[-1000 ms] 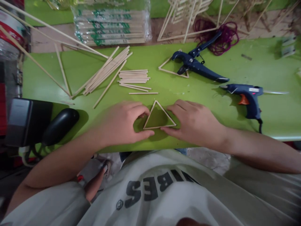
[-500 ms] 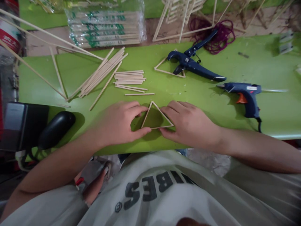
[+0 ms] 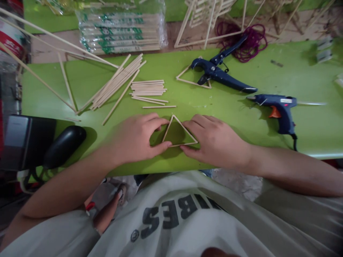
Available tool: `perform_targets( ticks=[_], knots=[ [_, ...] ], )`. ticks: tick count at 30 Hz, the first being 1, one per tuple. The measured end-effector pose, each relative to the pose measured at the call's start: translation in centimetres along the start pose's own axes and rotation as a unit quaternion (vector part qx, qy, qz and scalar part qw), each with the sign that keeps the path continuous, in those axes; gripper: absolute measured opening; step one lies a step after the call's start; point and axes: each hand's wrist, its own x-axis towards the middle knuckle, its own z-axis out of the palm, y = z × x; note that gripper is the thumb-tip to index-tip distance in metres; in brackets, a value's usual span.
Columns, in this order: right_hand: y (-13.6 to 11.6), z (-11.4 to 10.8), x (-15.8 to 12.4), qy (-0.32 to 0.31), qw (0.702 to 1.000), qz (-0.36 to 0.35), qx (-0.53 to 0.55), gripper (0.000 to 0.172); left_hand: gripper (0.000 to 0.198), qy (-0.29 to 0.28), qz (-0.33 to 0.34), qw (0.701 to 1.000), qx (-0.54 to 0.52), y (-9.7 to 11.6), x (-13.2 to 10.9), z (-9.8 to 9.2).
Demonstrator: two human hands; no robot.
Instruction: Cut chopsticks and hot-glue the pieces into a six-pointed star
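Observation:
A small triangle of wooden sticks (image 3: 186,131) lies on the green table between my two hands. My left hand (image 3: 136,137) grips its left corner, index finger on the left side and thumb at the bottom stick. On the other side, my right hand (image 3: 214,139) has its fingers against the right stick and its thumb at the bottom stick. Just beyond the triangle lies a single short stick (image 3: 159,107), with a row of short cut sticks (image 3: 148,87) behind it. Longer sticks (image 3: 116,84) form a loose pile to the left.
Blue cutters (image 3: 223,73) lie over another stick triangle (image 3: 187,81). A blue glue gun (image 3: 285,110) rests at right. Purple cord (image 3: 250,46), packaged sticks (image 3: 120,32) and a stick frame (image 3: 209,39) are at the back. A black device (image 3: 65,146) sits at left.
My left thumb and fingers have shifted very slightly at the triangle's left corner. The triangle and my right hand stay almost in place.

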Motion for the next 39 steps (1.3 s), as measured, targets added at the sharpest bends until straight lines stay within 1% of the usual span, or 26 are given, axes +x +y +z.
perform_targets(
  ticks=[6,9,11,14,16,18,20,23,26,29,33,36,39],
  knots=[
    [-0.1,0.0,0.1,-0.001,1.0,0.004,-0.005,0.04,0.056,-0.008,-0.002,1.0,-0.005,0.0,0.1,-0.2],
    [-0.1,0.0,0.2,-0.008,1.0,0.014,-0.014,0.04,0.051,0.0,-0.021,1.0,-0.019,0.1,0.2,-0.3],
    [0.0,-0.1,0.2,-0.007,0.999,0.02,-0.027,0.04,0.049,0.014,-0.055,0.998,-0.041,0.3,0.4,-0.4],
    [0.2,-0.5,0.2,0.006,0.999,0.027,-0.044,0.044,0.048,0.052,-0.101,0.99,-0.089,0.5,0.6,-0.5],
    [0.1,-0.9,0.6,0.003,0.998,0.041,-0.043,0.04,0.043,0.079,-0.118,0.983,-0.117,0.5,0.7,-0.6],
    [-0.2,-1.3,1.2,-0.017,0.997,0.068,-0.04,0.032,0.039,0.097,-0.134,0.977,-0.134,0.5,0.7,-0.7],
    [-0.8,-1.8,1.9,-0.046,0.993,0.102,-0.047,0.027,0.036,0.106,-0.146,0.973,-0.142,0.3,0.8,-0.6],
    [-1.7,-2.3,3.0,-0.085,0.984,0.144,-0.061,0.031,0.034,0.116,-0.147,0.971,-0.151,0.1,1.0,-0.3],
    [-2.2,-2.4,3.6,-0.099,0.98,0.157,-0.066,0.034,0.032,0.127,-0.141,0.97,-0.155,0.0,1.3,0.1],
    [-2.0,-2.0,3.8,-0.087,0.981,0.163,-0.06,0.03,0.03,0.143,-0.138,0.968,-0.154,0.1,1.5,0.4],
    [-1.0,-1.1,3.7,-0.056,0.985,0.157,-0.036,0.023,0.027,0.159,-0.147,0.962,-0.167,0.3,1.6,0.4],
    [-0.3,-0.8,3.3,-0.012,0.989,0.148,-0.016,0.023,0.028,0.158,-0.155,0.958,-0.182,0.4,1.4,0.3],
    [0.1,-1.2,2.9,0.053,0.988,0.144,0.004,0.022,0.029,0.149,-0.152,0.955,-0.208,0.3,1.3,0.4]
  ],
)
